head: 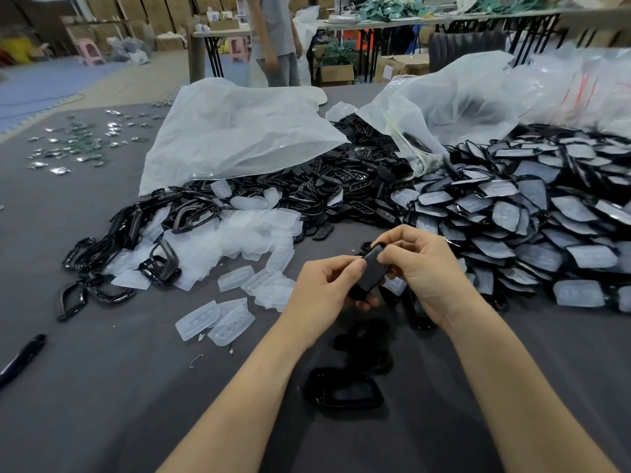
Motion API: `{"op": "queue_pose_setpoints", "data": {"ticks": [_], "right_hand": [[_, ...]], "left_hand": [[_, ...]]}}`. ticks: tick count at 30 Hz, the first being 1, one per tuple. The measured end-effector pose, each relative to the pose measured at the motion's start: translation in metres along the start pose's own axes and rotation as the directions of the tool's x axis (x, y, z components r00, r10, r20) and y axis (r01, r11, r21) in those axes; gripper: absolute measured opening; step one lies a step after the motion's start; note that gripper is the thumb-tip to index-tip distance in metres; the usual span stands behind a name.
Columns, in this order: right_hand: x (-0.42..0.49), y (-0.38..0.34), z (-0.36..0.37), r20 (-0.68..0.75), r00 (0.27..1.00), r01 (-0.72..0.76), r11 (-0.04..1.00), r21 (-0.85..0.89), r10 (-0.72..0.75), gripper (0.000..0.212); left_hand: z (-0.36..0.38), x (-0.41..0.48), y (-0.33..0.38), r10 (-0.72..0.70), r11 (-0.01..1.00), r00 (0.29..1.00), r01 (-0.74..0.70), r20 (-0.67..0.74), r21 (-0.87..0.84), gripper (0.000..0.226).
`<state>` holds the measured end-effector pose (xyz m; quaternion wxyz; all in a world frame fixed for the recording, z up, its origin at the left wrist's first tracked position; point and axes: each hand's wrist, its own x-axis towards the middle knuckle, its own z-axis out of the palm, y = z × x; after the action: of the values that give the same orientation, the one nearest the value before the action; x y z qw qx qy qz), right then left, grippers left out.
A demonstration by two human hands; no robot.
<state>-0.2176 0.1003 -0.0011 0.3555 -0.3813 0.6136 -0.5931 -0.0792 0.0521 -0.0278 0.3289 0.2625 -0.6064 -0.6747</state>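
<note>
Both hands were clamped on a small dark grey, flat plastic piece [372, 269] above the grey table [119, 387]: the left hand [327, 285] pinched its near end, the right hand [420, 264] its far end.

Both bare forearms reach forward from the lower edge and converge. The left grip [324, 285] and right grip [421, 268] meet, fingers curled, thumbs and fingertips pinching one black piece [372, 273] between them.
</note>
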Motion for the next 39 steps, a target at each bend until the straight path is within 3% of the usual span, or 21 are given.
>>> {"op": "queue_pose_setpoints", "data": {"ticks": [5, 10, 16, 21, 25, 33, 39], "right_hand": [[-0.001, 0.001, 0.001, 0.049, 0.997, -0.056, 0.995, 0.077, 0.052, 0.02], [-0.003, 0.0, 0.002, 0.054, 0.998, 0.027, 1.0, -0.007, -0.027, 0.018], [-0.001, 0.003, 0.006, -0.003, 0.992, 0.122, 0.967, -0.225, -0.126, 0.02], [-0.001, 0.003, 0.007, -0.011, 0.991, 0.13, 0.971, -0.201, -0.135, 0.019], [0.0, 0.006, 0.005, -0.015, 0.982, 0.175, 0.927, -0.333, -0.191, 0.015], [-0.002, 0.007, 0.007, 0.032, 0.976, 0.215, 0.923, -0.318, -0.216, 0.013], [0.004, 0.012, 0.002, 0.045, 0.966, 0.25, 0.877, -0.41, -0.254, 0.009]], "left_hand": [[0.001, 0.001, 0.0, -0.013, 0.999, 0.999, 0.014, -0.037, 0.03, 0.023], [0.001, 0.0, 0.001, -0.009, 0.998, 0.999, 0.011, -0.044, 0.067, 0.024], [0.003, 0.001, 0.0, -0.013, 0.997, 0.999, 0.015, -0.037, 0.071, 0.027], [0.001, 0.002, 0.001, -0.011, 1.0, 1.0, 0.01, -0.012, -0.02, 0.027], [0.001, 0.002, 0.001, -0.009, 0.992, 1.0, 0.01, 0.007, -0.127, 0.034], [0.0, 0.0, 0.0, 0.069, 0.998, 0.998, -0.069, 0.008, 0.004, 0.043], [0.001, -0.001, 0.0, 0.066, 0.998, 0.997, -0.066, 0.032, -0.023, 0.032]]}}
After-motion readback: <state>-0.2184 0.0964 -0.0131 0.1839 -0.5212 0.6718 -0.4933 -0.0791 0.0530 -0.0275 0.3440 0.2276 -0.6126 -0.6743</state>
